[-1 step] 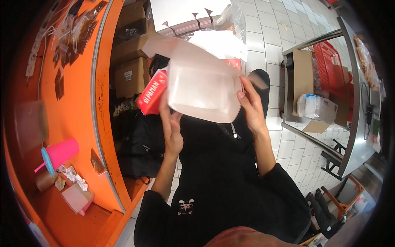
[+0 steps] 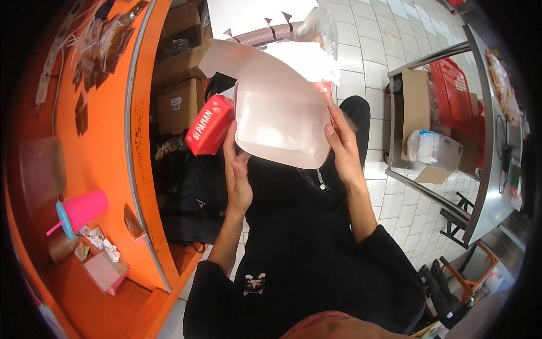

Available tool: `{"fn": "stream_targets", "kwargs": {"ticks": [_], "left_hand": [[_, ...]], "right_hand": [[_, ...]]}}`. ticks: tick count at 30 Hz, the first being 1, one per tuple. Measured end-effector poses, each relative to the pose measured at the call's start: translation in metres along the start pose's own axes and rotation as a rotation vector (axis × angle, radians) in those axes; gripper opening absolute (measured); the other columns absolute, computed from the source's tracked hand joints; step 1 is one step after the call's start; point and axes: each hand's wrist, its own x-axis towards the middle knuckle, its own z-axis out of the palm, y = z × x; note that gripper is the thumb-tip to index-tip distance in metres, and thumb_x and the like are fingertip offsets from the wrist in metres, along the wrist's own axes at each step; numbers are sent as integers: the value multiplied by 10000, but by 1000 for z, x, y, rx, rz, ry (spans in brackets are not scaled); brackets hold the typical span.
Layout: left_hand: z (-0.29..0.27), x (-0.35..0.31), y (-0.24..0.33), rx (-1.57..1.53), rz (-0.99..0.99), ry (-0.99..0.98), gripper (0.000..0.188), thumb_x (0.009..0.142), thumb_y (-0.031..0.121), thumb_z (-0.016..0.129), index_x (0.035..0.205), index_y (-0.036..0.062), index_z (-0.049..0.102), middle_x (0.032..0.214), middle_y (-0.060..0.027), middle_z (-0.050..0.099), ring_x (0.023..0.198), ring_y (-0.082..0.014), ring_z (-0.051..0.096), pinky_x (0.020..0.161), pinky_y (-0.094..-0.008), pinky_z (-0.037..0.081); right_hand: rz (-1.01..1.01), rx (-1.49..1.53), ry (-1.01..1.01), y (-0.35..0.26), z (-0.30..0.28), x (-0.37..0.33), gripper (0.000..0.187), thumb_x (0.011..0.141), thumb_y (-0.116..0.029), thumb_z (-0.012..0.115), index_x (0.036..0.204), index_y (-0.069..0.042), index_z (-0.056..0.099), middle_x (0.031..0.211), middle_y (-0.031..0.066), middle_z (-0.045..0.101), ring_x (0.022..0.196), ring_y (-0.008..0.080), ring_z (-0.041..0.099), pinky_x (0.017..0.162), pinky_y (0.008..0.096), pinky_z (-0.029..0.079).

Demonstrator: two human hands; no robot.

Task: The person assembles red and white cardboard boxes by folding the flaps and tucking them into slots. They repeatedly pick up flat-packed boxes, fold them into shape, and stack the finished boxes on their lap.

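A paper food box (image 2: 276, 121), white inside, is held open side up in front of my chest. Its long lid flap stretches away toward the upper left. My left hand (image 2: 239, 178) presses against the box's left wall with fingers extended up along it. Around the right edge, my right hand (image 2: 343, 147) grips with the thumb on the near face. A red printed panel (image 2: 212, 125) with rounded corners sticks out beside my left fingertips; whether it is joined to the box I cannot tell. The box's underside is hidden.
Beyond the box lie white sheets (image 2: 299, 62) and a clear plastic bag (image 2: 324, 28). An orange counter (image 2: 107, 169) with a pink tumbler (image 2: 84, 207) stands left. Cardboard boxes (image 2: 179, 107) fill the shelf beside it. A metal table (image 2: 480, 186) with a red basket (image 2: 451, 93) is on the right.
The red panel has swung so more of its face shows, and its lower edge has rounded out. The box has tilted slightly, its lid flap lifting upward. Both hands stay in nearly the same place.
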Motion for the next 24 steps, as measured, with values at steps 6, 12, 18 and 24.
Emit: {"fn": "stream_targets", "kwargs": {"ticks": [6, 12, 18, 24], "left_hand": [[-6, 8, -8, -43, -150, 196, 582, 1114, 435, 360, 1520, 19, 327, 1470, -152, 436, 1345, -262, 482, 1136, -395, 355], [-10, 12, -32, 11, -266, 252, 437, 1119, 264, 397, 1422, -37, 486, 1435, -142, 512, 1307, -189, 504, 1113, -307, 356], [-3, 18, -40, 284, 124, 194, 480, 1118, 245, 355, 1476, -63, 439, 1513, -181, 470, 1388, -266, 461, 1158, -365, 334], [8, 6, -40, 337, 44, 243, 531, 1118, 277, 323, 1507, -80, 382, 1597, -202, 385, 1452, -286, 400, 1187, -375, 308]], "right_hand": [[-130, -38, 78, -14, 21, 1, 727, 1070, -469, 407, 1545, 75, 328, 1646, 200, 286, 1527, 302, 264, 1241, 415, 183], [-323, -275, -37, 21, 6, -3, 730, 1068, -481, 349, 1573, 42, 295, 1666, 165, 272, 1557, 296, 196, 1253, 449, 150], [4, 61, 91, 28, 22, -6, 677, 1091, -414, 397, 1590, 24, 261, 1646, 153, 292, 1486, 252, 299, 1220, 378, 209], [134, 68, 55, 55, 13, -8, 566, 1100, -256, 418, 1591, -5, 287, 1589, 148, 374, 1467, 239, 311, 1212, 343, 194]]}}
